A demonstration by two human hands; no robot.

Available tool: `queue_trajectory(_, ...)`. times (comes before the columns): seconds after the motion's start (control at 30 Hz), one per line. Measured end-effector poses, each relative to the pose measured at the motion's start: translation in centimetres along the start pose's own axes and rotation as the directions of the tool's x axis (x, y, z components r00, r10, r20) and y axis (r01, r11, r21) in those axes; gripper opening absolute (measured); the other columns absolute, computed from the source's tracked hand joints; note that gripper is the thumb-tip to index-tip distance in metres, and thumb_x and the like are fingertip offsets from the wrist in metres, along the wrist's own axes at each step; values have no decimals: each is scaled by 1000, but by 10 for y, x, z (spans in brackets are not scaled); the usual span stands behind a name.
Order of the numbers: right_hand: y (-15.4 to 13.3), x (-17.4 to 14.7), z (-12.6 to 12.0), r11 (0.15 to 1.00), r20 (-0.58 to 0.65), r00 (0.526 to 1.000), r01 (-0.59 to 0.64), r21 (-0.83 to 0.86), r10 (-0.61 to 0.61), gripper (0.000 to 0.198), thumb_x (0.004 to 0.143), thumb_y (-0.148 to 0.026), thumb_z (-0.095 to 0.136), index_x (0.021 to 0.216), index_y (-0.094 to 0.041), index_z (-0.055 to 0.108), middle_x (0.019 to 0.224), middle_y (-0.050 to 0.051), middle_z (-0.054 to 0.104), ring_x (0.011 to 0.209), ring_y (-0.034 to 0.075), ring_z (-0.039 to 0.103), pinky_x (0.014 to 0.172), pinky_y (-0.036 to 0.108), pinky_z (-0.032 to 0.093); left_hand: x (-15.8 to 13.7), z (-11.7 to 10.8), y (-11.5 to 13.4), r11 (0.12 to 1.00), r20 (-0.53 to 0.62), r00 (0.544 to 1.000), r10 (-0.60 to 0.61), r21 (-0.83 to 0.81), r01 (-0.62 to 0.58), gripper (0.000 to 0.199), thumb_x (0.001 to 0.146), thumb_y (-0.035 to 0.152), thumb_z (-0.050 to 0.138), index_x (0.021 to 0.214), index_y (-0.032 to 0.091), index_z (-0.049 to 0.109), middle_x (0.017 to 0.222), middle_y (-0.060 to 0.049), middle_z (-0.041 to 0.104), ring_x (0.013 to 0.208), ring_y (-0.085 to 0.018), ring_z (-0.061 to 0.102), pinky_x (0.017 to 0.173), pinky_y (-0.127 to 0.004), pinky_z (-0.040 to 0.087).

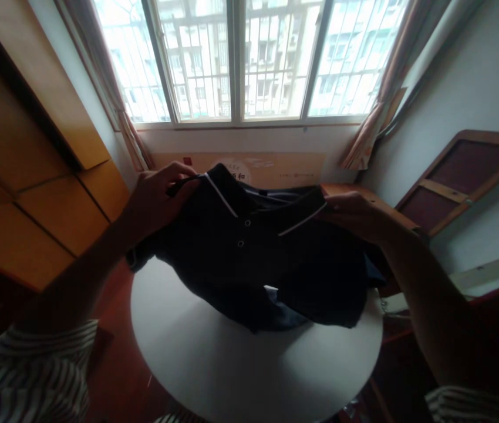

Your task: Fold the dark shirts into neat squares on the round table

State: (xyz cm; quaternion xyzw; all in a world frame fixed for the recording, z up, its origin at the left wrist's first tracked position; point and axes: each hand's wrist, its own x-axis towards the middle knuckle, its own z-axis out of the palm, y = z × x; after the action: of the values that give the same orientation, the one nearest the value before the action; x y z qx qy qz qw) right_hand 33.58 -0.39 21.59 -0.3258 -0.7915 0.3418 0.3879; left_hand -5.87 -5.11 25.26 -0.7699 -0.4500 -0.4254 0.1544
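Observation:
A dark polo shirt (249, 264) hangs between my hands above a round white table (214, 364), its front facing me. White lines edge the collar, and two buttons show on the placket. My left hand (164, 191) pinches the shoulder just beside the collar. At the opposite shoulder, my right hand (349, 211) grips the cloth; its fingertips are partly hidden by the fabric. The lower part of the shirt sags in folds close to the tabletop, and a small white tag shows near the hem. Whether the hem touches the table I cannot tell.
Yellow-orange cabinets (56, 200) stand on the left. Ahead is a barred window (236, 64) with tied curtains, and below it a beige printed panel (293, 167). A wooden-framed panel (456, 182) leans by the right wall. The floor (117, 352) is reddish.

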Motion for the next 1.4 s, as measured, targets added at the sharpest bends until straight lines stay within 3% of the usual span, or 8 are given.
queue_trajectory(0.23, 51, 113, 1, 797, -352, 934, -161, -583, -69, 39, 89, -35, 67, 115, -6, 64, 120, 18, 64, 116, 25, 53, 102, 42, 35, 78, 134, -61, 988, 188, 976, -112, 125, 89, 20, 100, 25, 46, 112, 16, 59, 109, -13, 64, 104, -28, 61, 86, -42, 47)
queue_trajectory(0.4, 94, 65, 59, 724, -169, 976, -214, -656, 135, 31, 84, -47, 69, 89, -17, 71, 95, 15, 70, 95, 29, 63, 85, 38, 46, 3, 170, -22, 992, 437, 896, 76, 54, -111, 18, 96, 16, 48, 103, 14, 65, 102, -9, 66, 91, -19, 64, 81, -29, 47)
queue_trajectory(0.53, 107, -23, 96, 763, 109, 904, -278, -584, 413, 49, 80, -69, 62, 73, -21, 69, 71, 9, 68, 69, 24, 64, 64, 32, 45, -89, 166, 1, 985, 684, 713, 158, -55, -165, 39, 93, 9, 46, 130, 16, 56, 111, -12, 66, 90, -21, 66, 75, -28, 50)
queue_trajectory(0.73, 78, -99, 120, 827, 341, 878, -101, -552, 335, 49, 69, -61, 77, 88, -19, 61, 86, 7, 67, 74, 21, 60, 64, 29, 44, -139, 155, -4, 974, 742, 643, 188, -59, -217, 64, 90, 30, 63, 149, 29, 40, 101, -6, 69, 78, -21, 69, 68, -27, 50)
queue_trajectory(0.93, 42, -97, 153, 933, 222, 966, -49, -356, 135, 2, 90, -21, 55, 91, -20, 56, 82, 4, 63, 74, 18, 58, 70, 30, 45, -145, 161, -7, 989, 652, 746, 136, -138, -59, 37, 95, 17, 44, 127, 20, 63, 79, -5, 70, 63, -16, 65, 60, -23, 47)
queue_trajectory(1.03, 24, -93, 156, 985, 19, 987, -163, 57, 163, 15, 94, -33, 56, 104, -22, 56, 86, 3, 63, 75, 17, 61, 68, 30, 50, -147, 149, -14, 943, 496, 866, -63, -254, 214, 34, 96, 20, 37, 114, 15, 66, 72, -3, 67, 61, -14, 63, 60, -23, 48)
queue_trajectory(1.17, 22, -100, 152, 810, 110, 968, -250, 530, 227, 47, 92, -45, 60, 133, -27, 48, 110, 8, 67, 96, 21, 68, 81, 38, 57, -153, 122, -19, 828, 428, 842, -329, -298, 475, 33, 93, 19, 35, 99, 15, 67, 82, -5, 69, 75, -18, 67, 71, -29, 54)
queue_trajectory(1.4, 60, -138, 182, 982, 244, 951, -177, -69, 189, 82, 70, -43, 85, 141, -23, 52, 145, 17, 51, 135, 34, 45, 112, 57, 37, -198, 82, 13, 914, 658, 752, 26, -320, 248, 44, 90, 37, 63, 132, 24, 56, 130, -12, 58, 119, -25, 59, 103, -39, 49)
